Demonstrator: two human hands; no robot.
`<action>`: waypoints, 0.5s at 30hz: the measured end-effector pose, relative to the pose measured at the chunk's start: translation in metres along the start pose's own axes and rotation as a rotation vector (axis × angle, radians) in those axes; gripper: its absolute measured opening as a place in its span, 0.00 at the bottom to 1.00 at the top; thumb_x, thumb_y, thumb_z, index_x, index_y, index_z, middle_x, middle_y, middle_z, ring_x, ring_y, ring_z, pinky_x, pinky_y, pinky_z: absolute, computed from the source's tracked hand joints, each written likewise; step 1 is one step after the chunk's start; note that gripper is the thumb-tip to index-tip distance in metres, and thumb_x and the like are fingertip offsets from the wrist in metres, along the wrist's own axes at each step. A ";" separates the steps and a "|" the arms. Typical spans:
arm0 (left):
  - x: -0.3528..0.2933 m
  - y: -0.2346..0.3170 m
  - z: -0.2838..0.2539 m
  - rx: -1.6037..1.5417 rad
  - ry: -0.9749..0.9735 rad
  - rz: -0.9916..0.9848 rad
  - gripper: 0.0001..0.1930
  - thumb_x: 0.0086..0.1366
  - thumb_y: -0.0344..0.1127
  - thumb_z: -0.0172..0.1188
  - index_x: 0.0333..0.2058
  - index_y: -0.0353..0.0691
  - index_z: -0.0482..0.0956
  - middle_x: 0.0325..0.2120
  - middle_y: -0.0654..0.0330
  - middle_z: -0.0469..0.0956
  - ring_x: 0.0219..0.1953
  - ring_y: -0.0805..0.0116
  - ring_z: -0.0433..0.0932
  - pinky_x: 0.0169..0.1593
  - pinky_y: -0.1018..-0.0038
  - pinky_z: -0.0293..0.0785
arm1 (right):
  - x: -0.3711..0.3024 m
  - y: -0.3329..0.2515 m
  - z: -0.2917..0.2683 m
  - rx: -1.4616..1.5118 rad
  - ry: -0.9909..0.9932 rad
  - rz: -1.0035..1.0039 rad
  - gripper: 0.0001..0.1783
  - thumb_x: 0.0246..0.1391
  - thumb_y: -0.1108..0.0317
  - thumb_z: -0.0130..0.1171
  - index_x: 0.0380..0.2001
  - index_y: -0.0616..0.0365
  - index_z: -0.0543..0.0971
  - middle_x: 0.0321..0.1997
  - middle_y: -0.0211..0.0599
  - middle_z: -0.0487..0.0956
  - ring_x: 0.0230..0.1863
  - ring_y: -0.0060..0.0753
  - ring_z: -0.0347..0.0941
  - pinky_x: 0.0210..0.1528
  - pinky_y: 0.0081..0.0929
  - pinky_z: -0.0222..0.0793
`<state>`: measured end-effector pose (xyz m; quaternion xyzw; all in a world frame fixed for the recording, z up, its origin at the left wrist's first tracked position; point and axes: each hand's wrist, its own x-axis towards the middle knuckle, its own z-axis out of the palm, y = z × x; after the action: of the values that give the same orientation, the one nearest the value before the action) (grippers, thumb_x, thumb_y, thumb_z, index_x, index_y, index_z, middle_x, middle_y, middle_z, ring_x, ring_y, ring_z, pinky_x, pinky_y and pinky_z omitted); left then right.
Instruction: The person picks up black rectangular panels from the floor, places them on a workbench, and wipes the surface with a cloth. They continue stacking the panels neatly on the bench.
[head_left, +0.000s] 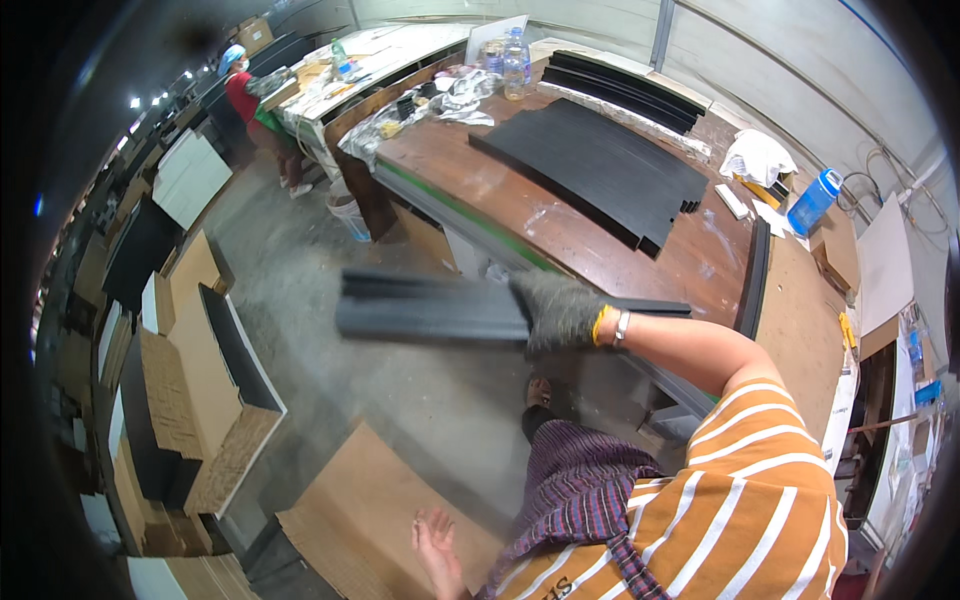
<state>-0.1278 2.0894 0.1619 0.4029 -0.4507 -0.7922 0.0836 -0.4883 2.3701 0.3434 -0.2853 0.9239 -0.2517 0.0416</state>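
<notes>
My right hand (pixel 565 312), in a dark grey work glove with a yellow cuff, is closed round a bundle of long black strips (pixel 435 312). The bundle lies level over the floor beside the workbench, its left end blurred by motion; a thinner end sticks out past my wrist. Bare and holding nothing, my left hand (pixel 435 545) is low in the view with its fingers loosely apart, above a flat cardboard sheet (pixel 370 490). Several black strips lie side by side as a wide panel (pixel 600 170) on the brown workbench (pixel 430 150).
More black strips (pixel 625 90) are stacked at the bench's far edge, near plastic bottles (pixel 515 65). A blue bottle (pixel 815 200) and a white cloth (pixel 757 157) are on the right. Boards and cardboard (pixel 190 390) stand at left. Another person (pixel 245 100) works at a farther table.
</notes>
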 end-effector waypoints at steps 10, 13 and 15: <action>0.182 0.039 0.179 0.135 -0.229 -0.196 0.19 0.73 0.39 0.56 0.57 0.36 0.71 0.50 0.49 0.77 0.52 0.57 0.77 0.54 0.58 0.75 | 0.193 0.187 0.000 -0.246 0.182 0.568 0.42 0.27 0.55 0.79 0.49 0.61 0.74 0.48 0.52 0.78 0.50 0.55 0.76 0.53 0.45 0.74; 0.225 0.059 0.234 0.465 -0.651 0.117 0.17 0.74 0.36 0.55 0.57 0.35 0.71 0.49 0.49 0.78 0.51 0.58 0.79 0.54 0.60 0.76 | 0.217 0.209 0.004 -0.217 0.187 0.626 0.42 0.30 0.55 0.76 0.50 0.62 0.72 0.49 0.53 0.77 0.53 0.57 0.74 0.55 0.47 0.71; 0.251 0.071 0.266 0.595 -0.764 0.211 0.15 0.73 0.35 0.55 0.55 0.34 0.73 0.47 0.51 0.80 0.47 0.62 0.80 0.51 0.64 0.78 | 0.226 0.215 0.005 -0.225 0.166 0.680 0.39 0.31 0.56 0.75 0.49 0.60 0.73 0.51 0.52 0.76 0.57 0.55 0.71 0.58 0.48 0.66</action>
<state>-0.4996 2.0957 0.1480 0.0423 -0.6939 -0.7076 -0.1265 -0.7845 2.3964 0.2494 0.0569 0.9880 -0.1425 0.0162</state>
